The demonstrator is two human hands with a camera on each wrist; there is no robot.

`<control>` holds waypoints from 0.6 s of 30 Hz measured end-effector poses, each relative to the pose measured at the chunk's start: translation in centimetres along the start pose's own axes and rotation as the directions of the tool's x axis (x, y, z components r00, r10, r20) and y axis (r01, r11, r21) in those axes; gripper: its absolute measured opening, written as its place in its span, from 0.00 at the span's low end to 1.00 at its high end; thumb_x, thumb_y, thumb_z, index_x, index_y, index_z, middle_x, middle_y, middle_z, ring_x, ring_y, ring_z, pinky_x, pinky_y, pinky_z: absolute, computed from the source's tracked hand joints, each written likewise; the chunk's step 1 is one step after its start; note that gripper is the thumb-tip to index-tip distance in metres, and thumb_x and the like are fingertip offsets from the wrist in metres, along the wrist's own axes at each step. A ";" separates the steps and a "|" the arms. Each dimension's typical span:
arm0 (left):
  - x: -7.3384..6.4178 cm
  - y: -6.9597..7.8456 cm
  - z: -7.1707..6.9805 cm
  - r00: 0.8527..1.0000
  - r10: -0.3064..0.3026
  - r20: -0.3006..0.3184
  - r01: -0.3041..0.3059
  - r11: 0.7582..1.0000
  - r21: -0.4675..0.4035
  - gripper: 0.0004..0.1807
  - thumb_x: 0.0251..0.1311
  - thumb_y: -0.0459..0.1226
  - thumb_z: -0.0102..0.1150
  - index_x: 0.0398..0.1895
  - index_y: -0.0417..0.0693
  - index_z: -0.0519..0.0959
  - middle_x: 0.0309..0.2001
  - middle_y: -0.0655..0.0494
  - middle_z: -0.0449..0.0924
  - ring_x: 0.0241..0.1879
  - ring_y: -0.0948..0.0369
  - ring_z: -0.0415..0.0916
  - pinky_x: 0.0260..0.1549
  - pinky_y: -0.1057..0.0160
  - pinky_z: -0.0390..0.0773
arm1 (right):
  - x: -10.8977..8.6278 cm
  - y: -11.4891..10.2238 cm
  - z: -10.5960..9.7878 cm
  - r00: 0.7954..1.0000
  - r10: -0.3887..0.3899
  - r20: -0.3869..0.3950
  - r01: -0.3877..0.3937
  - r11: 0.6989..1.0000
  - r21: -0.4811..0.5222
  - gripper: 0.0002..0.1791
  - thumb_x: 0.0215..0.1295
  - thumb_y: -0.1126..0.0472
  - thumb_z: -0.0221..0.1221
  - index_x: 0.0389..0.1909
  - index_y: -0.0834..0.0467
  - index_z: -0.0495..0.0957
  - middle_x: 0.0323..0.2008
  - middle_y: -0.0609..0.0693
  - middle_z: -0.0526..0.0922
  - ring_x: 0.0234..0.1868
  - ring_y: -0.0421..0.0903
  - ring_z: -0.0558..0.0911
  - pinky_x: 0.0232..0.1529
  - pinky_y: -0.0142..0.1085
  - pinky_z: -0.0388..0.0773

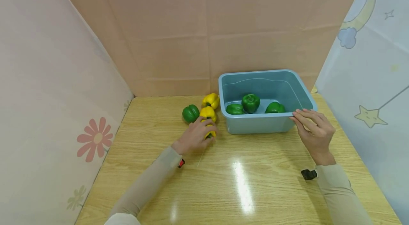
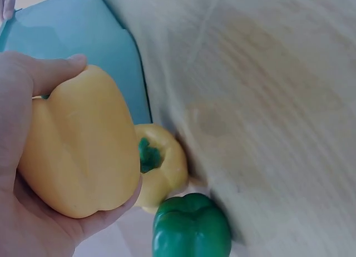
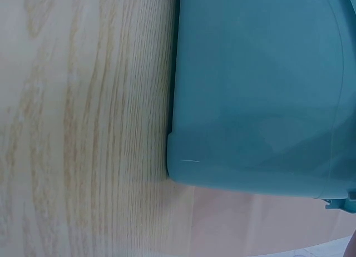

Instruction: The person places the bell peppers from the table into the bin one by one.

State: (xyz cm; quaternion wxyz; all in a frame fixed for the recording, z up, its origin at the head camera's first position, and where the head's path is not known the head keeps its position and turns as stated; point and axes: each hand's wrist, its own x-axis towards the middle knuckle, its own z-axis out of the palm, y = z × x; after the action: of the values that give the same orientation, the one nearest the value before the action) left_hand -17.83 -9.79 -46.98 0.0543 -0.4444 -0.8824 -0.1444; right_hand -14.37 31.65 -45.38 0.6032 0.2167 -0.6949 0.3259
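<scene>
My left hand (image 1: 197,134) grips a yellow bell pepper (image 2: 83,146), thumb on one side and fingers curled round the other, low over the table. Just beyond it in the head view lie a second yellow bell pepper (image 1: 208,113) and a third yellow bell pepper (image 1: 211,100). A green bell pepper (image 1: 190,114) sits to their left. With thumb and fingers, my right hand (image 1: 314,131) pinches the front rim of a blue plastic bin (image 1: 258,124) near its right corner. Inside the bin are a green bell pepper (image 1: 250,103) and two more green ones.
The bin stands on a wood-grain table (image 1: 230,168), close to the back curtain (image 1: 172,40). Patterned cloth walls (image 1: 364,76) enclose the left and right sides. A glare spot shows on the front of the table.
</scene>
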 end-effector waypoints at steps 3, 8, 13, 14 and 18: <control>0.2 -0.1 -0.5 1.000 -0.010 -0.012 0.010 1.000 -0.014 0.10 0.66 0.41 0.73 0.49 0.54 0.87 0.57 0.54 0.83 0.58 0.46 0.77 0.58 0.47 0.81 | 0.1 -0.1 0.0 1.000 -0.003 0.001 0.003 1.000 -0.006 0.15 0.64 0.54 0.76 0.33 0.65 0.93 0.34 0.64 0.91 0.33 0.71 0.85 0.59 0.34 0.83; 0.4 -0.2 -1.0 0.999 -0.022 -0.023 0.021 1.000 -0.017 0.09 0.67 0.42 0.73 0.48 0.56 0.87 0.57 0.54 0.84 0.60 0.46 0.75 0.54 0.48 0.82 | 0.2 -0.1 0.1 1.000 -0.003 0.002 0.003 1.000 -0.011 0.15 0.64 0.54 0.76 0.33 0.65 0.93 0.33 0.64 0.91 0.33 0.70 0.85 0.60 0.34 0.83; 0.6 -0.4 -1.3 0.996 0.019 -0.089 -0.017 1.000 0.018 0.09 0.66 0.43 0.71 0.47 0.55 0.87 0.55 0.55 0.84 0.59 0.47 0.76 0.48 0.51 0.85 | 0.1 -0.1 0.0 1.000 0.000 0.003 0.000 1.000 -0.010 0.16 0.64 0.53 0.76 0.33 0.65 0.93 0.34 0.65 0.91 0.33 0.70 0.85 0.60 0.34 0.83; 0.6 -0.4 -1.3 0.994 0.029 -0.104 -0.026 0.999 0.032 0.09 0.66 0.43 0.71 0.47 0.55 0.87 0.55 0.55 0.84 0.59 0.47 0.76 0.47 0.52 0.86 | 0.1 -0.1 0.0 1.000 0.001 0.005 -0.001 1.000 -0.010 0.16 0.64 0.53 0.76 0.33 0.65 0.93 0.34 0.65 0.91 0.33 0.70 0.85 0.60 0.34 0.83; 0.8 -0.3 -1.5 0.986 0.065 -0.154 -0.055 0.996 0.069 0.08 0.68 0.45 0.70 0.47 0.57 0.86 0.55 0.57 0.84 0.60 0.48 0.76 0.47 0.54 0.86 | 0.0 0.1 -0.1 1.000 0.001 0.012 -0.001 1.000 -0.013 0.16 0.65 0.53 0.75 0.34 0.65 0.93 0.34 0.65 0.91 0.34 0.70 0.85 0.60 0.33 0.82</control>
State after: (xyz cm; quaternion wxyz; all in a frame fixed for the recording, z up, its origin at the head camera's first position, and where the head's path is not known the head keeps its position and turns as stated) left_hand -18.59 -9.84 -45.42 0.1419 -0.4561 -0.8659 -0.1483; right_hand -14.36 31.73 -45.42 0.6004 0.2145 -0.7005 0.3206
